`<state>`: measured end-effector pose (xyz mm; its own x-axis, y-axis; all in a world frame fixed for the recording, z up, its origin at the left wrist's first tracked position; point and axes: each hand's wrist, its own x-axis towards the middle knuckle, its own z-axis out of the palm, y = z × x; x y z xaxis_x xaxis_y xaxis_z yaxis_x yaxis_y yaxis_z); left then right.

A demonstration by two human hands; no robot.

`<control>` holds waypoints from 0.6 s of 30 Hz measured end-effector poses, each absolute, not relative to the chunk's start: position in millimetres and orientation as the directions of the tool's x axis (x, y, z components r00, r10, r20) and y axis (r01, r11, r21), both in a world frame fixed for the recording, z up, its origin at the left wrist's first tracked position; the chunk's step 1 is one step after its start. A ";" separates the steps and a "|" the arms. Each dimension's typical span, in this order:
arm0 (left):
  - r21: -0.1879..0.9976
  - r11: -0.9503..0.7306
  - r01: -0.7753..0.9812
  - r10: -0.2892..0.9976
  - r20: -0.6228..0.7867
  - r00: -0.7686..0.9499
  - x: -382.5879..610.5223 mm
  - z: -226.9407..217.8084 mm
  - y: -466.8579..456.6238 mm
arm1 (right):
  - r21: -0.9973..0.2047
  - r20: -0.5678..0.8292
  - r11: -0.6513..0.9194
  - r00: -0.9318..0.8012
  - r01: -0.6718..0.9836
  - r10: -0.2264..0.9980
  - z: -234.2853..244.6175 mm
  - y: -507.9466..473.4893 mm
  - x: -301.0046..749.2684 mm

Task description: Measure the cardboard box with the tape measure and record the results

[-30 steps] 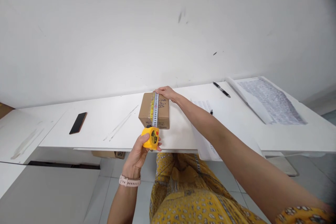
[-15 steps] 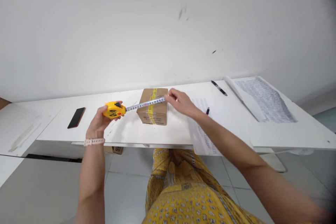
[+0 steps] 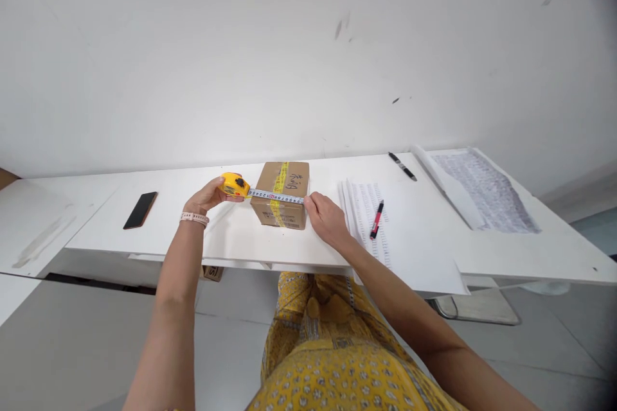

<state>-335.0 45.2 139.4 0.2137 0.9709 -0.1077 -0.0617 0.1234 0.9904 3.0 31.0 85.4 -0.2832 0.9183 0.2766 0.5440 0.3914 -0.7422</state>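
Note:
A small brown cardboard box (image 3: 283, 186) with a yellow tape strip and handwriting on top sits on the white table (image 3: 231, 237). My left hand (image 3: 208, 195) grips a yellow tape measure (image 3: 234, 184) just left of the box. Its white blade (image 3: 276, 196) runs rightward across the box's near top edge. My right hand (image 3: 324, 216) pinches the blade's end at the box's right near corner.
A black phone (image 3: 140, 209) lies at the left. Printed sheets (image 3: 366, 218) with a red pen (image 3: 376, 219) on them lie right of the box. A black pen (image 3: 403, 166) and more papers (image 3: 482, 187) sit at the far right. A white wall stands behind the table.
The tape ran front to back over the box with the case at the near edge. Both hands swung it round, and it now lies left to right along the near top edge.

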 end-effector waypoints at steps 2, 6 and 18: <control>0.987 0.133 -0.086 0.963 -0.108 0.247 -331.0 134.7 45.9 | -0.742 0.275 0.396 -0.293 0.542 0.916 87.1 30.0 1.0; 0.986 0.134 -0.102 0.960 -0.103 0.261 -326.3 131.0 44.9 | -0.841 0.194 0.327 -0.325 0.430 0.926 85.8 33.6 -0.2; 0.987 0.141 -0.078 0.957 -0.115 0.265 -321.4 135.9 44.8 | -0.935 -0.230 -0.311 -0.377 -0.170 0.897 79.8 56.6 -5.4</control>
<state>-321.4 44.8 135.9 0.2655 0.9572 -0.1155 -0.0779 0.1407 0.9870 -5.4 56.6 79.8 -0.3765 0.8973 -0.2303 -0.1697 -0.3112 -0.9351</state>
